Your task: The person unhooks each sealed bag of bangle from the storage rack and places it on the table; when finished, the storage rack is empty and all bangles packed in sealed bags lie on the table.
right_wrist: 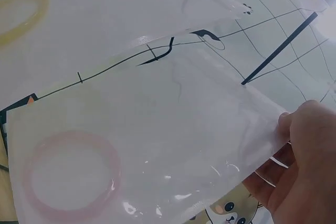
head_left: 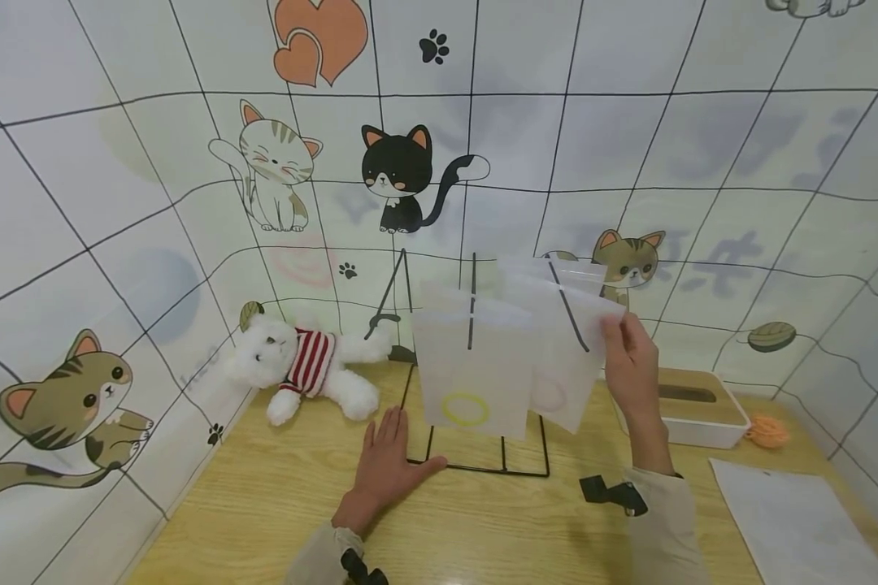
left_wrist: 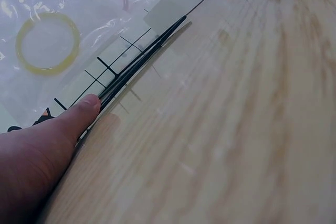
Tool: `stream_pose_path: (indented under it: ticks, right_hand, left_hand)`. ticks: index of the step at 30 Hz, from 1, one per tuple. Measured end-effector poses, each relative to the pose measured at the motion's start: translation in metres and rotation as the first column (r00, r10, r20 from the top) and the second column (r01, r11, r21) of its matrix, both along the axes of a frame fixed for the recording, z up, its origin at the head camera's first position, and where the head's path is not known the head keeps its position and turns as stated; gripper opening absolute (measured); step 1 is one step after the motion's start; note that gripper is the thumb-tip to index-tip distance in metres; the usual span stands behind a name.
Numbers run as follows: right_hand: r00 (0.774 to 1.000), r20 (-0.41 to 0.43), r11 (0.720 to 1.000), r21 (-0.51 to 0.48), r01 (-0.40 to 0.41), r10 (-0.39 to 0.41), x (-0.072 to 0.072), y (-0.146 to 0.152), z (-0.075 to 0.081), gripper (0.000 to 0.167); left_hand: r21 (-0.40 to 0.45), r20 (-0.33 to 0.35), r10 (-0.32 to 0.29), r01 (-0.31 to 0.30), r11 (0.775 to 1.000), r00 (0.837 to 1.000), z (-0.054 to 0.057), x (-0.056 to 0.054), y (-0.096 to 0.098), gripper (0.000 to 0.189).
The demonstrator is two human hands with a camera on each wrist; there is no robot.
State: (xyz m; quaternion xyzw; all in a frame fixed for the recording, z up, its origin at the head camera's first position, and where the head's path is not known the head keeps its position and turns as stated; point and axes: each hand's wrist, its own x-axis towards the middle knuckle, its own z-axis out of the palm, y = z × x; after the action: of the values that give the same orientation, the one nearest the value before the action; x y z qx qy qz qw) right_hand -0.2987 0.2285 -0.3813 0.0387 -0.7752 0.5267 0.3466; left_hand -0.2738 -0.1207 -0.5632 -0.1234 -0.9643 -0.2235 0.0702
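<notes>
A black wire display rack [head_left: 483, 469] stands on the table, with clear plastic bags hanging from its prongs. My left hand [head_left: 391, 467] lies on the left side of the rack's base, fingers straight and thumb [left_wrist: 86, 107] along the front bar. With my right hand [head_left: 632, 366] I pinch the upper right edge of a bag [head_left: 574, 378] at the right prong. Inside that bag is a pale pink ring [right_wrist: 113, 166]. A second bag [head_left: 475, 366], holding a yellow ring [head_left: 446, 409], hangs from the middle prong. The left prong carries no bag.
Left of the rack lies a white teddy bear [head_left: 252, 349] in a red-striped shirt. Behind my right forearm is a white box [head_left: 702, 431] with a wood-look slotted lid, beside orange yarn [head_left: 768, 432]. White sheets [head_left: 797, 520] lie at right. A cat-patterned backdrop [head_left: 519, 146] surrounds the table.
</notes>
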Motion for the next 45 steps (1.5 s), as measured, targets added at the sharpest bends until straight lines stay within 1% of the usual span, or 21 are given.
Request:
stream_pose_path:
  ticks: [3,6,11,15,20,24,27,33,40,45]
  right_hand:
    - [1.0,0.002,1.0,-0.001,0.017,-0.017,0.003,-0.001,0.002,0.034]
    - [1.0,-0.008,1.0,-0.029,0.009,-0.01,0.006,-0.001,0.004,0.033]
    - [0.998,-0.066,0.994,-0.103,-0.029,0.022,0.007,-0.001,0.007,0.03]
    - [0.994,-0.107,0.989,-0.141,-0.049,0.034,0.009,-0.003,0.009,0.028]
    - [0.989,-0.146,0.988,-0.155,-0.015,-0.008,0.014,-0.006,0.012,0.026]
    - [0.981,-0.189,0.987,-0.163,0.006,-0.037,0.018,-0.007,0.015,0.028]
    - [0.979,-0.197,0.988,-0.154,0.022,-0.053,0.02,-0.006,0.017,0.028]
    - [0.98,-0.179,0.986,-0.156,0.062,-0.09,0.024,-0.004,0.017,0.025]
    - [0.979,-0.191,0.987,-0.152,0.041,-0.07,0.026,-0.002,0.018,0.026]
    - [0.979,-0.191,0.987,-0.158,0.039,-0.07,0.028,0.0,0.018,0.027]
  left_hand:
    - [0.005,-0.021,-0.005,0.005,1.0,1.0,-0.001,-0.001,0.0,0.113]
    - [0.014,-0.033,-0.007,0.008,1.0,0.999,0.0,-0.002,0.0,0.113]
    - [0.001,-0.008,-0.001,0.001,1.0,1.0,0.005,0.001,0.0,0.113]
    - [-0.009,-0.003,0.004,-0.004,1.0,1.0,0.003,0.001,0.001,0.114]
    - [-0.008,0.006,0.004,-0.004,1.0,1.0,0.002,0.001,0.0,0.114]
    - [0.002,0.006,0.001,-0.001,1.0,1.0,0.004,0.002,0.0,0.114]
    - [-0.002,0.004,0.003,-0.003,1.0,1.0,0.006,0.003,0.001,0.113]
    - [0.002,0.0,0.0,0.0,1.0,1.0,0.007,0.003,0.002,0.113]
    - [-0.021,0.003,0.008,-0.008,1.0,1.0,0.004,0.002,0.002,0.114]
    - [-0.012,-0.003,0.009,-0.009,1.0,1.0,0.005,0.002,0.001,0.114]
